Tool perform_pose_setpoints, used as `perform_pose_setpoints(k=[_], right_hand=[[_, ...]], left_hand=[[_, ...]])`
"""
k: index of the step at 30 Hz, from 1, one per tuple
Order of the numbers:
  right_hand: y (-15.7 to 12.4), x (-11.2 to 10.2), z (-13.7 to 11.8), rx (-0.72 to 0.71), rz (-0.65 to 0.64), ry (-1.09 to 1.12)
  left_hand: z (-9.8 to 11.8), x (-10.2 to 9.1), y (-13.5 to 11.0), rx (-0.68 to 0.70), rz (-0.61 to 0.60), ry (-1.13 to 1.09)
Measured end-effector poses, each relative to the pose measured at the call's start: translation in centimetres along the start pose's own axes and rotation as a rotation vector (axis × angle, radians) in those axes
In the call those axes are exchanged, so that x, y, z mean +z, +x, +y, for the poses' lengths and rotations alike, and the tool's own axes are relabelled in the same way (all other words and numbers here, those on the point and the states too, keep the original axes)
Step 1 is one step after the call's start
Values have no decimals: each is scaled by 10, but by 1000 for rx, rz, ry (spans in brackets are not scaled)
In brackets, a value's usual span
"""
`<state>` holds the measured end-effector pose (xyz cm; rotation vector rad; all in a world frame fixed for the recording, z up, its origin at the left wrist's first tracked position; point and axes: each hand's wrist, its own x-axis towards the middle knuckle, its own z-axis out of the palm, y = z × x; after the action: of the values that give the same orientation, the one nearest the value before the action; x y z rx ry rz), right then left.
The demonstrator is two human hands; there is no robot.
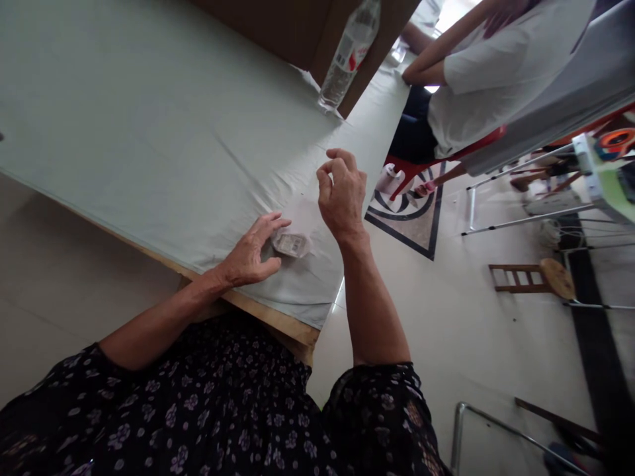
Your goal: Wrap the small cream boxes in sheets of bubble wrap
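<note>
On the pale cloth-covered table, near its front corner, lies a small clear plastic packet with a printed label on it. My left hand rests on the cloth just left of the packet. Its thumb and fingers are spread around the packet's left side, with the fingertips at or close to its edge. Raised above the table's right edge, my right hand is closed, its fingers curled in towards the thumb. Whatever it may be pinching is hidden or too small to see.
A clear plastic bottle with a red and white label stands beside a brown box at the back. Beyond the table's right edge sits a person in a white shirt. A wooden stool is on the floor at the right.
</note>
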<state>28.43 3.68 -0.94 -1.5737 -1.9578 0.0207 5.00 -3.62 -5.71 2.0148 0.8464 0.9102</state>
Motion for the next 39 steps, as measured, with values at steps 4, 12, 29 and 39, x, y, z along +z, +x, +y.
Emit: perform_pose_setpoints(k=[4, 12, 29, 39], right_hand=[[2, 5, 14, 74, 12, 6], [-3, 3, 27, 90, 125, 22], [-74, -22, -53, 424, -257, -81], [-126, -30, -33, 557, -26, 456]], left_hand=[[5, -3, 1, -78, -21, -31], [9, -6, 3, -97, -27, -112], [11, -5, 5, -107, 62, -69], [23, 7, 26, -178, 156, 312]])
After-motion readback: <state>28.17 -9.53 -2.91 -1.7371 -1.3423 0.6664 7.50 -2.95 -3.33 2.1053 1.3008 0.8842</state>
